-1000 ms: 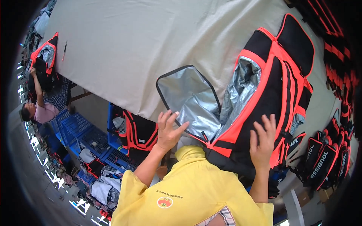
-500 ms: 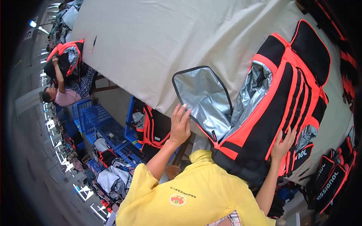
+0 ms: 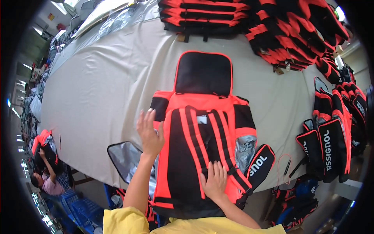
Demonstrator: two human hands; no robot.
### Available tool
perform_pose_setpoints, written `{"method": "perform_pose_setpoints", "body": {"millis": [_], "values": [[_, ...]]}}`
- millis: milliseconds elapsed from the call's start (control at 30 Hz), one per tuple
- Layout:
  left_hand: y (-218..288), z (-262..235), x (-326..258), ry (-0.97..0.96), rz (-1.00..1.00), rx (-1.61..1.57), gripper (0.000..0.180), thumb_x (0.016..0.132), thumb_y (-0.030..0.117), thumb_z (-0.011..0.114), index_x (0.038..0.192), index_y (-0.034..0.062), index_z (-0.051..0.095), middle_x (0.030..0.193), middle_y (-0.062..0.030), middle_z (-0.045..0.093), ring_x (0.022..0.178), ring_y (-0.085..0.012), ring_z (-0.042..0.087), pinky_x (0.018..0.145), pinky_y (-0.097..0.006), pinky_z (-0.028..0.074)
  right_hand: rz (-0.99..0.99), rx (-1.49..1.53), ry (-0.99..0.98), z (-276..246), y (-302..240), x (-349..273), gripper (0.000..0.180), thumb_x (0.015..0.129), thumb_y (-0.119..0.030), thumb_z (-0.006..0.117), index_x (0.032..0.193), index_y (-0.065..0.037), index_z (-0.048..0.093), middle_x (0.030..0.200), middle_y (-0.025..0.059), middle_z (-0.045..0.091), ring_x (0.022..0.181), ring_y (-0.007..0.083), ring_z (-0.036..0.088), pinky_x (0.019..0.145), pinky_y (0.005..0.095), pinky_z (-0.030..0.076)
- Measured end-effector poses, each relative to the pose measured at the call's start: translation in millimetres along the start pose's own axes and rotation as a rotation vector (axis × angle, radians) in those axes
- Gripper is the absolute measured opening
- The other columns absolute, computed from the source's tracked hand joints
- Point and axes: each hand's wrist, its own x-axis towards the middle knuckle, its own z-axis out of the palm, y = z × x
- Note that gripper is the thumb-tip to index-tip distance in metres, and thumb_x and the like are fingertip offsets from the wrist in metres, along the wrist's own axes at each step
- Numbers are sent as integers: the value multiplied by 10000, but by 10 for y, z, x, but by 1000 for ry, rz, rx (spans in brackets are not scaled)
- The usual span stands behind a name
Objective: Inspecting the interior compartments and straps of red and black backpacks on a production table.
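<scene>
On the beige-covered table (image 3: 105, 101), right in front of you, the black and orange-red backpack (image 3: 208, 142) lies strap side up, base toward you. Top flap (image 3: 203, 73) is laid out flat at the far end. Silver-lined side flap (image 3: 125, 156) is out to your left, partly behind your left forearm. Two shoulder straps (image 3: 193, 136) run down the back panel.

Your left hand (image 3: 150, 134) is over the pack's left edge, by the upper side section: fingers pointing away from you and close to each other, thumb apart toward the pack. Nothing in that grip; can't tell if the palm touches fabric. Left forearm comes up steep from the lower edge.

Your right hand (image 3: 215, 182) is lower, back up, over the lower back panel between the straps. Fingers slightly spread, thumb off to the left, not closed on anything. Can't tell how hard it bears down. Right forearm slants in from lower right.

Past the pack: stacked packs (image 3: 206, 16) at the far side, more packs (image 3: 331, 146) to your right, and a co-worker (image 3: 53, 185) at far left reaching up to another pack (image 3: 44, 152).
</scene>
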Motion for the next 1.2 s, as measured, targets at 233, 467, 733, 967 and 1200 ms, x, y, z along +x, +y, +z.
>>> {"method": "perform_pose_setpoints", "body": {"millis": [233, 467, 733, 967, 1200], "values": [[122, 1303, -30, -254, 25, 320, 645, 1046, 508, 552, 1608, 192, 527, 1754, -154, 300, 1642, -498, 113, 1258, -761, 80, -115, 301, -142, -472, 807, 1395, 373, 1012, -345, 718, 1238, -48, 707, 1090, 143, 707, 973, 353, 712, 798, 479, 581], [142, 1368, 22, -259, 24, 257, 673, 998, 507, 606, 1586, 185, 546, 1724, -186, 338, 1614, -537, 169, 1245, -775, 109, -501, -50, 9, 113, 1224, 3902, 158, 942, -210, 746, 1014, -74, 711, 956, 105, 620, 963, 310, 667, 728, 471, 592], [162, 1394, 77, -322, -12, 188, 703, 980, 470, 613, 1611, 176, 512, 1735, -194, 308, 1611, -548, 151, 1239, -778, 106, -602, 240, -116, 852, -529, 4343, 187, 1022, -253, 689, 1036, -70, 726, 1004, 123, 682, 934, 348, 729, 801, 493, 599], [63, 1276, 45, -276, -24, 214, 678, 969, 476, 637, 1579, 188, 563, 1746, -157, 311, 1621, -531, 159, 1244, -783, 120, 23, 9, 466, -219, 1175, 4928, 650, 977, -363, 786, 1410, 72, 571, 1188, 277, 725, 1074, 390, 734, 914, 423, 600], [26, 1370, -38, -285, -17, 247, 659, 980, 458, 617, 1583, 197, 564, 1754, -151, 305, 1628, -528, 142, 1249, -778, 99, 80, 863, -257, -592, 829, 3957, 352, 926, -190, 766, 1196, 27, 700, 1138, 136, 755, 959, 261, 744, 799, 432, 590]]}}
